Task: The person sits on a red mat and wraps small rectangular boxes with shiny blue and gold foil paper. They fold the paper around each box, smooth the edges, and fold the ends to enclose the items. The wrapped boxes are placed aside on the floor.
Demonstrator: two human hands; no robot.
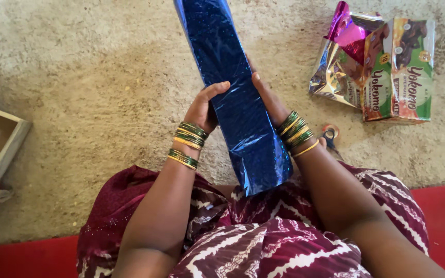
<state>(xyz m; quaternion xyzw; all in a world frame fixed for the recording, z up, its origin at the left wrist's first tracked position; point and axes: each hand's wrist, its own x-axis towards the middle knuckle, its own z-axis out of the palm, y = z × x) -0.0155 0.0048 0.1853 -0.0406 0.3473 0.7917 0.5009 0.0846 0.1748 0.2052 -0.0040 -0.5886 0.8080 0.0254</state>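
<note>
While seated on a beige carpet (104, 87), a person steadies a long roll of shiny blue wrapping foil (235, 92) between both hands, its near end resting in the lap and its far end running out of view. The left hand (202, 108) curls around one side, thumb pressed on top; the right hand (266, 95) clasps the other side, its fingers mostly hidden behind the roll. Judging by its creases, the foil looks light, slick and easily crumpled — best held mid-length, gently. Scissors (329, 136) lie just beside the right wrist; snack packets (395, 69) sit well apart.
</note>
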